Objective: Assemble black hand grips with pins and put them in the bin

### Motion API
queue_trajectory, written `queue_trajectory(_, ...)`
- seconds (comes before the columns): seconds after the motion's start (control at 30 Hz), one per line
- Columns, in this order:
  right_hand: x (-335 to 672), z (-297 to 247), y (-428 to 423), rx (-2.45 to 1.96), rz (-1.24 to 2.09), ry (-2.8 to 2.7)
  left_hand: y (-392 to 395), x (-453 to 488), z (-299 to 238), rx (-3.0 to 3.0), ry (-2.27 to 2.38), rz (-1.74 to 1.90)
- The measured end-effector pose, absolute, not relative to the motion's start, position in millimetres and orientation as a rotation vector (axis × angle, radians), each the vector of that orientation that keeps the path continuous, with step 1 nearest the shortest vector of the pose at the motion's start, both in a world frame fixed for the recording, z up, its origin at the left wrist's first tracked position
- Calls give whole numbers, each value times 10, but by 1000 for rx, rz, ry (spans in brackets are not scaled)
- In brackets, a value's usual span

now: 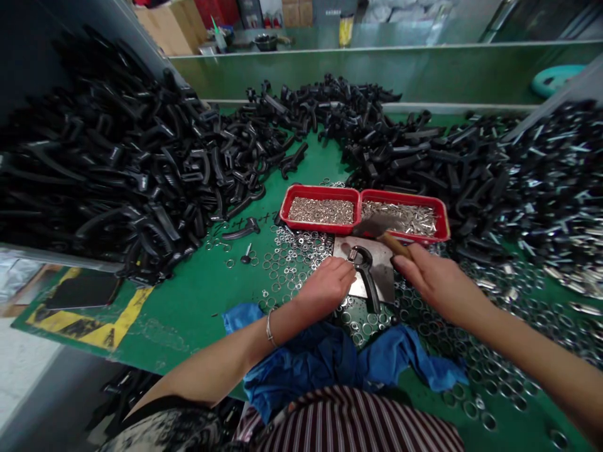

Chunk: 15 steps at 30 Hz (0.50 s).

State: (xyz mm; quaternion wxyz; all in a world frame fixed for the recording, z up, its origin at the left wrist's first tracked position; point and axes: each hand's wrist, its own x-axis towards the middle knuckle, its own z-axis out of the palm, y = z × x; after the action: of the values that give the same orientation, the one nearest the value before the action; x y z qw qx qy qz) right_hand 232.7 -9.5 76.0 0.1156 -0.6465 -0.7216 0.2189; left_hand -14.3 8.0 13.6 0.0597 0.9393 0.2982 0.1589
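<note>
My left hand (326, 285) is closed in a pinch at the head of a black curved handle part (366, 276) that lies on a small grey metal plate (384, 254). What its fingertips pinch is too small to name. My right hand (431, 276) grips the wooden shaft of a hammer (379, 227), whose blurred head hovers over the plate's far edge, in front of the red trays.
Two red trays hold small silver parts: left tray (319, 196), right tray (440, 220). Metal rings (292, 254) litter the green table. Big heaps of black handles (132, 163) ring the work spot, with silver-tipped ones (556, 188) at right. A blue cloth (325, 361) lies near me.
</note>
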Motion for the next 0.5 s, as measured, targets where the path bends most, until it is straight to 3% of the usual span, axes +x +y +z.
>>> queue_trajectory(0.23, 2353, 704, -87, -1904, 688, -2136, -9, -106, 206, 2803, 981, 465)
queue_trajectory(0.5, 2411, 591, -515, -1791, 700, -2144, -298, 13, 209, 2599, 1582, 332)
